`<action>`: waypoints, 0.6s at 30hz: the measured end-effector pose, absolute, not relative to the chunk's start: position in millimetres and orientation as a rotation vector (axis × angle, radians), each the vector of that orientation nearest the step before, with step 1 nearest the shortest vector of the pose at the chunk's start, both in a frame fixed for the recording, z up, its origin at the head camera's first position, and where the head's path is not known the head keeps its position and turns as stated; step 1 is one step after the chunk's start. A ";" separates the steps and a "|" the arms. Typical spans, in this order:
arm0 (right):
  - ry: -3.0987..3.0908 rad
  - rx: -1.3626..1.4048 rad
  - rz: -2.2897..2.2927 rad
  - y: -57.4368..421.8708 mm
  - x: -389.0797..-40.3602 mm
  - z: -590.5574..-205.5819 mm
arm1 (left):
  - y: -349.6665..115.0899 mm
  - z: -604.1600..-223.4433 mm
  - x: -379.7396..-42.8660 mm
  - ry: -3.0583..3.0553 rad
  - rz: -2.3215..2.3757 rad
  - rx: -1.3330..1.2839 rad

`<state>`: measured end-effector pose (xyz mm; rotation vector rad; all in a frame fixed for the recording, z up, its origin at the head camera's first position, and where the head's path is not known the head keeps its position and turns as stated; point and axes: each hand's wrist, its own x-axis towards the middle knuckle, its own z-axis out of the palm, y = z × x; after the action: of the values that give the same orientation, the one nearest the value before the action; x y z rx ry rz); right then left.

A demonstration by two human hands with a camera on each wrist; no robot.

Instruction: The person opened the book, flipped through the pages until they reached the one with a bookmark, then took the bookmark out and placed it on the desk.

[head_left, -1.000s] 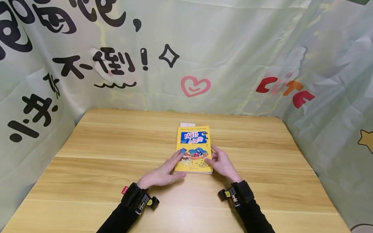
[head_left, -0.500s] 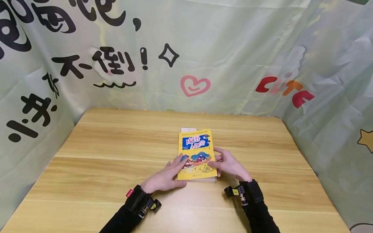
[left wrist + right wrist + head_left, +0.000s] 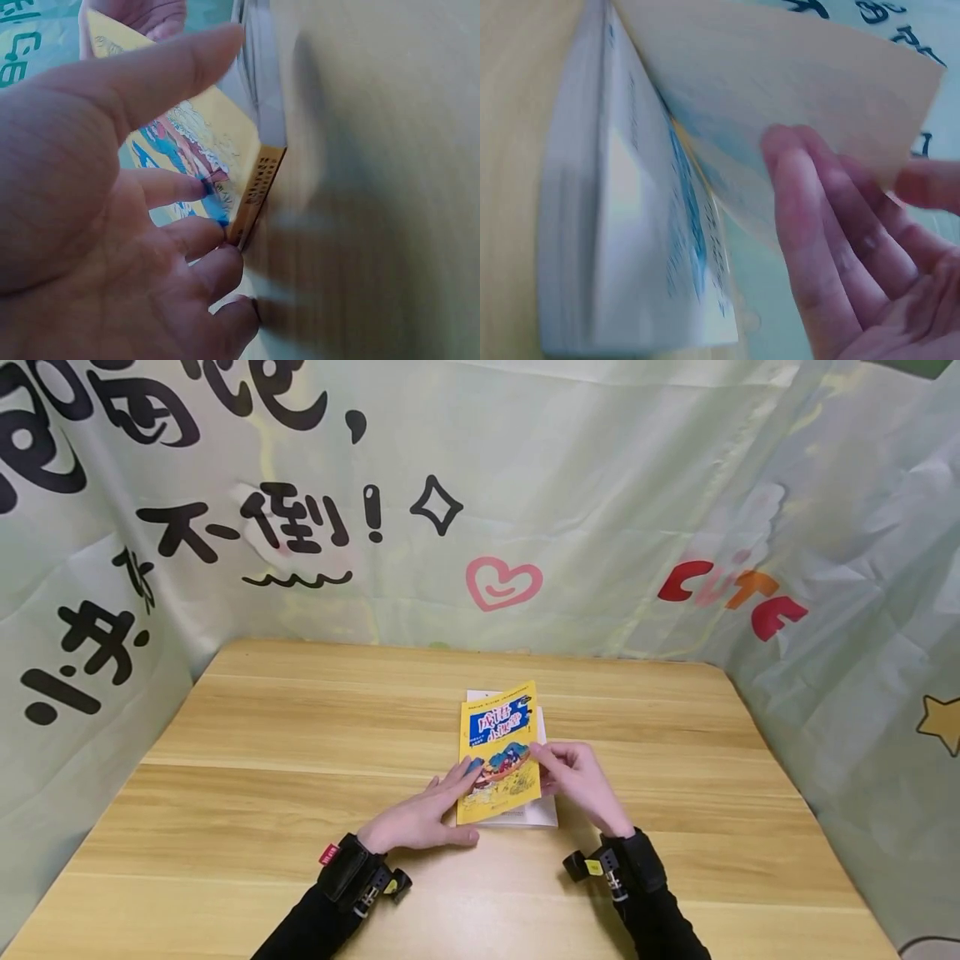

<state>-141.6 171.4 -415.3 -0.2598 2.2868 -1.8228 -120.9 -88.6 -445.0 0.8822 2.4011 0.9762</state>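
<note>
Partly opened, a book [image 3: 534, 814] lies on a wood-grain table [image 3: 262, 760] in front of a person. The right hand [image 3: 587, 783] pinches the free edge of its yellow front cover [image 3: 497, 752], holding it at a slant above a white printed page [image 3: 649, 247]. The left hand [image 3: 420, 817], fingers extended and gripping nothing, rests at the spine [image 3: 255, 189] side, fingertips against the cover's illustration [image 3: 507, 764], thumb apart near the book's lower left corner. Black sleeves [image 3: 303, 922] and wrist-worn cameras [image 3: 395, 883] show on both arms; behind the table hangs a pale cloth backdrop [image 3: 615, 510] with dark characters [image 3: 176, 513], a pink heart [image 3: 502, 589] and multicolored lettering [image 3: 753, 581] reading "CUTE."
</note>
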 end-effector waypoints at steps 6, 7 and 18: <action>2.290 -0.424 -1.949 152.4 -136.0 -416.3 | -91.4 -438.6 -124.8 2.330 1.036 0.890; 2.281 -0.467 -1.954 149.2 -135.0 -416.4 | -91.4 -437.1 -126.0 2.305 1.082 0.910; 2.498 -0.851 -1.606 126.7 -129.4 -432.2 | -109.6 -412.8 -131.1 2.302 1.391 0.943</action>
<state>-129.4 126.7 -432.2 -0.8507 2.4985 -1.6062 -131.1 -109.6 -412.8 0.9427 2.3016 1.3906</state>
